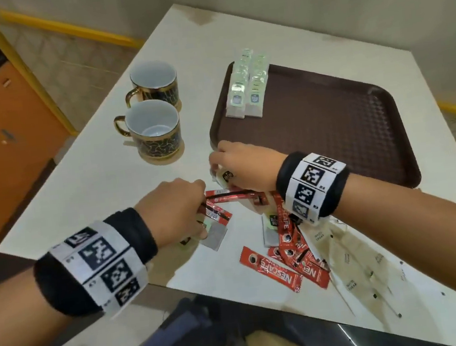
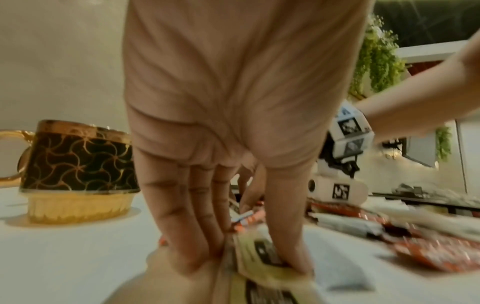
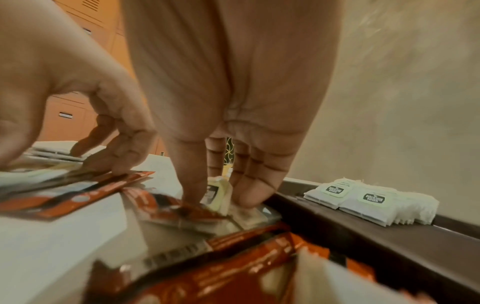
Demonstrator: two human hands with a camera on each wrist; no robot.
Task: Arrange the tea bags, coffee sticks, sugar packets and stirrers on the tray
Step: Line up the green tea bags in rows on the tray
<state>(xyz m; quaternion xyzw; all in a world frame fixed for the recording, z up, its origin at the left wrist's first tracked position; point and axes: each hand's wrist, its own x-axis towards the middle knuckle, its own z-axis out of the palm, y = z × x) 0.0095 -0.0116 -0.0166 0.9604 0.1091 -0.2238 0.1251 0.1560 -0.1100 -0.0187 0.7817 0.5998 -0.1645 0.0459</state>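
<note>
beside the tray's (image 1: 387, 137) near left corner, right hand (image 1: 244, 164) palm-down, fingertips pinching a tea bag (image 1: 225, 176) on the table (image 1: 103, 187). left hand (image 1: 173, 204) knuckles-up, fingers pinching another tea bag (image 2: 262, 265) among coffee sticks (image 1: 285, 265). stacked tea bags (image 1: 248, 88) sit on tray's far left.

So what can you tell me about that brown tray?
The tray is a dark brown rectangle with rounded corners, a raised rim and a bumpy waffle-like floor; it looks like plastic. It lies flat on the white table, right of the two cups. Two neat rows of tea bags sit in its far left corner; the rest of its floor is bare. The right hand works just beside its near left rim.
</note>
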